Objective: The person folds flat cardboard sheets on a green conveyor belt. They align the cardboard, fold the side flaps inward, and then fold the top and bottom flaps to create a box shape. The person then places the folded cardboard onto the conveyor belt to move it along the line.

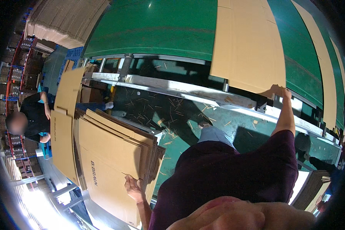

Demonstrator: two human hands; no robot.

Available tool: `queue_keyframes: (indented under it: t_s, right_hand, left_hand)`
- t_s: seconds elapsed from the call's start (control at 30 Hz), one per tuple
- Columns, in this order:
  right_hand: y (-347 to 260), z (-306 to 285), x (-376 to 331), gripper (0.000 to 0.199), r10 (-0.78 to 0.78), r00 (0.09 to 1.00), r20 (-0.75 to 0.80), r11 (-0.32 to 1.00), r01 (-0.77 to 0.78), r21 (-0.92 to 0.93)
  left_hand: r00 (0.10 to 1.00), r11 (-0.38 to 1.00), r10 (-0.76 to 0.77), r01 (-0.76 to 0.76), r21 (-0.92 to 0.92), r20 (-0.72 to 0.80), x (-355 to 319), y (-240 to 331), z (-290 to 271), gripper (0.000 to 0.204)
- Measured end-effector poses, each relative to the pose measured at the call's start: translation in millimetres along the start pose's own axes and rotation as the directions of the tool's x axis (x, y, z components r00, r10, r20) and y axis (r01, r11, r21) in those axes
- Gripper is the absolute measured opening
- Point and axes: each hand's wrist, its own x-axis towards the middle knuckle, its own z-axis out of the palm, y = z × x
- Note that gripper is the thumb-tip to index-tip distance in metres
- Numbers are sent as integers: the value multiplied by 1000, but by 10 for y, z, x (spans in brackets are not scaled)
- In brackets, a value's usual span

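Observation:
My right hand (281,92) is closed on the near corner of a flat brown cardboard sheet (249,46), which lies on a green conveyor belt (157,30). The sheet overhangs the belt's near edge. At lower left, my left hand (134,188) is over a stack of flattened cardboard boxes (111,157), near its right edge. Its fingers are curled, with a thin sliver poking out at the fingertips that is too small to name surely. Dark printing marks the top box of this stack.
A metal rail (172,85) runs along the belt. Thin cardboard scraps (176,103) litter the green floor. A co-worker (36,111) stands at left, hands by an upright cardboard sheet (63,142). More sheets (319,57) lie on the belt; a tall cardboard stack (61,21) is at upper left.

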Motion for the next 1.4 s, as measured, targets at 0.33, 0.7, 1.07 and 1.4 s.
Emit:
queue_keyframes:
  t_s: [0.33,0.7,1.07,1.4]
  right_hand:
    - [-1809,1595,-3518,32,-353,312,882,582,-665,468]
    - [-4358,234,-4048,63,-952,241,-187,-167,101,981]
    - [-2177,3170,-2665,68,-223,649,727,670,-440,598]
    - [-4057,3411,-3899,19,-539,199,818,538,-666,516]
  left_hand:
    - [993,997,72,-75,-34,-92,36,-37,69,49]
    - [986,994,39,-55,-90,-164,-39,-38,125,48]
    - [991,994,-70,59,-95,-117,20,88,-1,56]
    - [978,976,-166,145,-166,-125,-10,144,-16,55]
